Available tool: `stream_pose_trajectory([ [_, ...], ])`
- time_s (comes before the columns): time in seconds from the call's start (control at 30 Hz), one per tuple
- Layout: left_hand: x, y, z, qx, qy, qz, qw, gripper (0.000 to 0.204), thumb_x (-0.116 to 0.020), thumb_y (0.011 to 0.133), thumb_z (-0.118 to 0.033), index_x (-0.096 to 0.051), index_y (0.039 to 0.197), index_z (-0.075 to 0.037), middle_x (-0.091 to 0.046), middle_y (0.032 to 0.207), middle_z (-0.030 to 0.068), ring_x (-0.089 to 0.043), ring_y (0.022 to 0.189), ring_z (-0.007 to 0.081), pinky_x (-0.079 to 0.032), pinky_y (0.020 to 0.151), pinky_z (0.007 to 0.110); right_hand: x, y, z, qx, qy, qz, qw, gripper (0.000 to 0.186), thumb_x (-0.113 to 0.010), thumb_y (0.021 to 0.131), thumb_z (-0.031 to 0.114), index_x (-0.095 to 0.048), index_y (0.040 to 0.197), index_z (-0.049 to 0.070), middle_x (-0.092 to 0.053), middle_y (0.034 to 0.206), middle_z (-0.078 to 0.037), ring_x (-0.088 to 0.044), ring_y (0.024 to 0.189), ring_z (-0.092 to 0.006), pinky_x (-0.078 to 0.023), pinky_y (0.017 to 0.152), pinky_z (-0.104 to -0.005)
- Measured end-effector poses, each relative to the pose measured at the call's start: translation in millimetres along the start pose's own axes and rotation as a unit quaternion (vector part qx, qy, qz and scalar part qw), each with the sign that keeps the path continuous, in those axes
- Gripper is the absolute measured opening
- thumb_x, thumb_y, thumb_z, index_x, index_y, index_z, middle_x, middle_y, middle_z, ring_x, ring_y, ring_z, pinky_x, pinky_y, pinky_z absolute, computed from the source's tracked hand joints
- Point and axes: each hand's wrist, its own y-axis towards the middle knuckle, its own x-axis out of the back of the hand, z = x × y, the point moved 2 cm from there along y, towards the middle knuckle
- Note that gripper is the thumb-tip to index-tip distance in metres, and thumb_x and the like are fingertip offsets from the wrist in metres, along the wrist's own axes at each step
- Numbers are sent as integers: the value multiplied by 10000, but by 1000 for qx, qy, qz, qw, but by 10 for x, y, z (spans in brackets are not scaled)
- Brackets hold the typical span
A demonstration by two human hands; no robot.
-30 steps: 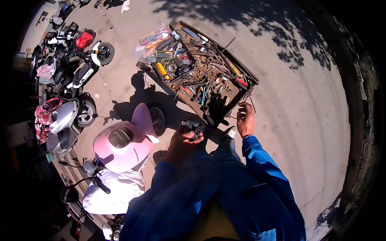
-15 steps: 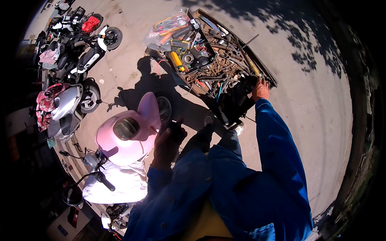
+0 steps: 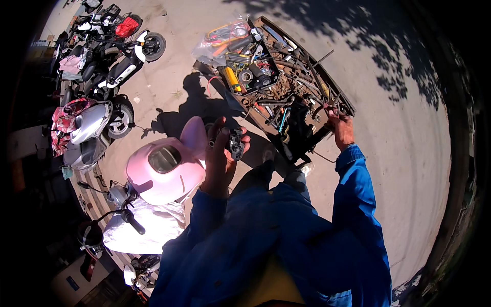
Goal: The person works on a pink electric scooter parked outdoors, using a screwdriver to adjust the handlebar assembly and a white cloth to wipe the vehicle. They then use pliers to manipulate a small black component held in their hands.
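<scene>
In my left hand (image 3: 221, 166) is a small dark mechanical part (image 3: 236, 143) with a greyish, metallic sheen, its kind unclear. Fingers and thumb wrap round it, beside the pink shell of a scooter (image 3: 192, 176). My right hand (image 3: 341, 129) is at the near right corner of a rusty metal tool tray (image 3: 335, 83). Its fingers are drawn together at the tips; whatever they pinch is too small to make out. Loose bolts, nuts and hand tools (image 3: 286, 84) fill much of the tray. Close to my right hand lies a dark, shadowed section of it.
A black box (image 3: 266, 88) in the tray holds a tape roll and a yellow tool. Beside it lies a clear plastic bag (image 3: 207, 51). Parked scooters (image 3: 89, 128) line the left. A silvery cover (image 3: 148, 230) lies by the pink scooter's handlebar (image 3: 134, 222). A rod (image 3: 323, 57) juts from the tray.
My left hand has risen, bringing the dark part out of shadow into sunlight. At the tray corner my right hand has shifted slightly right and back, its fingers now drawn together.
</scene>
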Motion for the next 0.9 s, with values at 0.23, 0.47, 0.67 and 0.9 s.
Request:
stream_pose_trajectory([
  [0.23,-911,17,100,4,85,54,995,575,-587,995,-568,-606,1230,-43,-725,973,153,-663,675,186,-542,589,280,-463,-1933,402,-82,373,257,888,394,-528,1068,274,-533,1361,11,-623,1322,-184,-625,1226,-413,-550,1006,-530],
  [0.47,-1559,-148,358,48,117,164,978,542,-612,969,-597,-625,1090,-69,-721,953,160,-608,637,133,-460,496,244,-166,-2659,716,35,348,288,891,365,-586,1034,156,-538,1349,-23,-499,1495,-184,-526,1347,-411,-462,1098,-565],
  [0.67,-1913,-286,461,71,68,356,929,555,-542,992,-617,-591,1092,-73,-666,992,150,-607,773,118,-467,521,227,176,-2951,900,93,258,275,922,562,-629,1015,249,-465,1452,-64,-519,1477,-211,-526,1347,-348,-414,1145,-497],
  [0.9,-2110,-357,487,4,27,459,888,507,-610,968,-567,-530,1100,-85,-597,998,116,-573,883,140,-478,658,243,320,-3098,985,94,247,352,898,529,-618,1028,311,-497,1431,-10,-595,1388,-207,-583,1226,-272,-463,1042,-380],
])
